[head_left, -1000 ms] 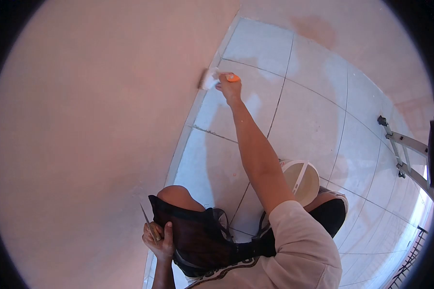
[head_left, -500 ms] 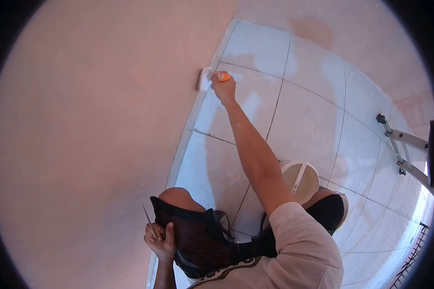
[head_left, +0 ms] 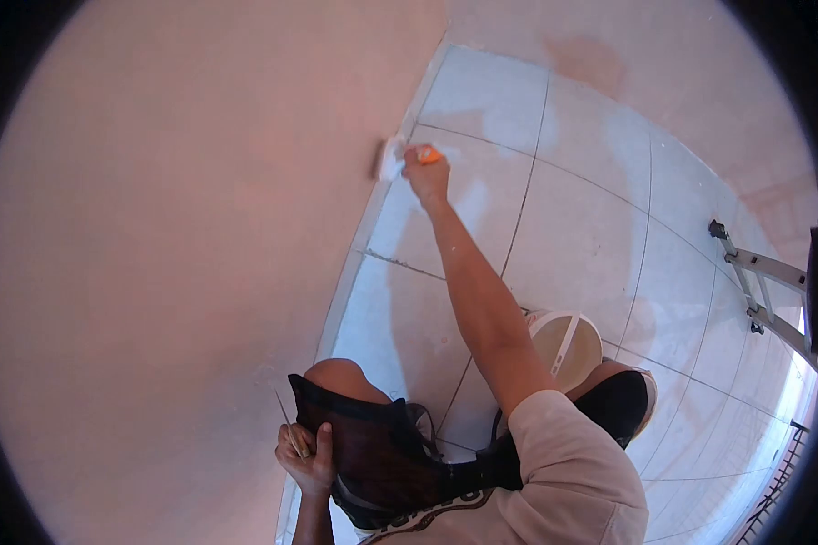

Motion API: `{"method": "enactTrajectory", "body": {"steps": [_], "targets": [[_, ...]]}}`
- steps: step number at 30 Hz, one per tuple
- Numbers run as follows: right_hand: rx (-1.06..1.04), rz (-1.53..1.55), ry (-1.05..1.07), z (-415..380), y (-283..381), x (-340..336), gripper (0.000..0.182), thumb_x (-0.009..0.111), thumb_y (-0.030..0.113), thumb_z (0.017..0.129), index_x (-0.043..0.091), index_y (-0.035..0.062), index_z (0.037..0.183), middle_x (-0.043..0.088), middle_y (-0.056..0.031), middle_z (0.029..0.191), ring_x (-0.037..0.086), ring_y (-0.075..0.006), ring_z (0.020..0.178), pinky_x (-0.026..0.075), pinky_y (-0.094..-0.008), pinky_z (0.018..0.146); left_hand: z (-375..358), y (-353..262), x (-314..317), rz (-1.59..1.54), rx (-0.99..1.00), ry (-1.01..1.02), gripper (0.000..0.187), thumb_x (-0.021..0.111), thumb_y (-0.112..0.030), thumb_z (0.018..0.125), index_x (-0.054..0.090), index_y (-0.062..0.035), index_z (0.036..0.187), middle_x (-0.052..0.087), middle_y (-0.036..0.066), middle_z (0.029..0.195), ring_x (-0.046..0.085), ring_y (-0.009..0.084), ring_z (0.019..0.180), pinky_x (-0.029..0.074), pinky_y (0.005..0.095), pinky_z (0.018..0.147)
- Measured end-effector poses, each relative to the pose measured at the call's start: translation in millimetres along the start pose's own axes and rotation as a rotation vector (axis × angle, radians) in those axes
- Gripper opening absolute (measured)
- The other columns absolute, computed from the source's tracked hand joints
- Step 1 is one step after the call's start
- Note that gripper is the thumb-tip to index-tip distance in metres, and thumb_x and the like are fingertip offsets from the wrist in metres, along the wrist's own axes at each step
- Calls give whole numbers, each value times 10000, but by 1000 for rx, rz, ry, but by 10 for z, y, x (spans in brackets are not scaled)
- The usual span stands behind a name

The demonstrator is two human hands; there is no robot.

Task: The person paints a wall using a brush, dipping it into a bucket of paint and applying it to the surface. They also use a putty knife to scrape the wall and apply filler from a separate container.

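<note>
My right hand (head_left: 427,177) is closed around the orange handle of a wide paintbrush (head_left: 393,159). The brush has a whitish, paint-smeared head, and its blurred brown bristles meet the pinkish wall (head_left: 200,200) just above the skirting (head_left: 359,238). Near my left knee, my left hand (head_left: 309,459) grips a thin tool (head_left: 286,420) with a narrow pointed outline, seen edge-on; its exact kind I cannot tell. A white bucket (head_left: 591,341) with a light strip across its mouth stands on the floor beside my right forearm.
Large pale floor tiles (head_left: 577,227) with dark joints run along the wall. The feet of a metal ladder (head_left: 763,268) rest on the floor at the right. Another wall (head_left: 682,73) closes off the far side. A dark grating (head_left: 777,481) shows at the lower right.
The view has shifted slightly, so most things sit a little lower. The paintbrush stays at the wall above the skirting, its head now more blurred. Both hands keep their hold.
</note>
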State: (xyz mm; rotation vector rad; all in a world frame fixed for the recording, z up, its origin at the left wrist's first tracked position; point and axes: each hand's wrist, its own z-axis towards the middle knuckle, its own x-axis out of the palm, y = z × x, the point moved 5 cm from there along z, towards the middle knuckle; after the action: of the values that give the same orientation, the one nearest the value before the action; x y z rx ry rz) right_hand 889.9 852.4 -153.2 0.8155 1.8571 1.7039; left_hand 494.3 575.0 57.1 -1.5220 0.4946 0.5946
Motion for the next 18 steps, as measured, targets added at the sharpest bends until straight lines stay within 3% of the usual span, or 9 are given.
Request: {"method": "enactTrajectory", "body": {"steps": [1, 4, 8, 12, 15, 16, 18], "targets": [[-8, -87, -22, -59, -14, 68, 150, 631, 159, 866, 633, 18, 916, 651, -90, 865, 660, -188, 694, 589, -315, 609, -3, 0, 0, 14, 18, -3, 387, 742, -110, 750, 368, -100, 648, 336, -17, 546, 286, 83, 482, 238, 266, 465], [55, 313, 63, -170, 495, 182, 155, 580, 136, 886, 639, -6, 901, 654, -108, 846, 674, -210, 735, 596, -336, 662, 0, 28, -29, 48, 85, -2, 416, 715, -66, 761, 323, -118, 632, 324, -28, 566, 276, 81, 503, 217, 268, 476], [-74, 819, 166, 261, 1407, -91, 242, 607, 143, 894, 554, -28, 1057, 635, -158, 961, 668, -274, 761, 600, -409, 713, -47, 87, -33, 33, 56, 14, 417, 713, -79, 766, 322, -116, 627, 326, -30, 573, 283, 87, 514, 209, 281, 479], [-132, 1197, 282, 816, 2433, -8, 339, 601, 190, 895, 474, -5, 1142, 567, -206, 1091, 586, -344, 1032, 492, -501, 946, 28, -257, -3, 75, 27, 28, 405, 733, -113, 761, 349, -103, 633, 329, -21, 570, 299, 93, 511, 217, 291, 476], [-272, 1305, 474, 1085, 2906, 245, 266, 526, 181, 939, 497, -12, 1120, 619, -169, 1018, 650, -248, 901, 563, -407, 845, 17, -173, -13, 53, 10, 27, 387, 738, -129, 763, 370, -94, 649, 331, -11, 569, 305, 108, 504, 217, 300, 474], [-270, 1203, 383, 1008, 2898, 247, 348, 598, 191, 896, 452, 0, 1147, 551, -210, 1109, 574, -361, 1047, 489, -503, 947, 9, -155, -29, 59, 17, 32, 385, 737, -138, 765, 371, -94, 654, 332, -10, 570, 305, 110, 503, 217, 301, 474], [-175, 1162, 388, 1033, 2466, 352, 335, 601, 180, 891, 458, -3, 1133, 560, -221, 1107, 593, -377, 1010, 522, -507, 890, -3, -114, -44, 68, 27, 44, 381, 734, -155, 770, 374, -94, 664, 333, -8, 572, 304, 115, 502, 215, 304, 475]]}}
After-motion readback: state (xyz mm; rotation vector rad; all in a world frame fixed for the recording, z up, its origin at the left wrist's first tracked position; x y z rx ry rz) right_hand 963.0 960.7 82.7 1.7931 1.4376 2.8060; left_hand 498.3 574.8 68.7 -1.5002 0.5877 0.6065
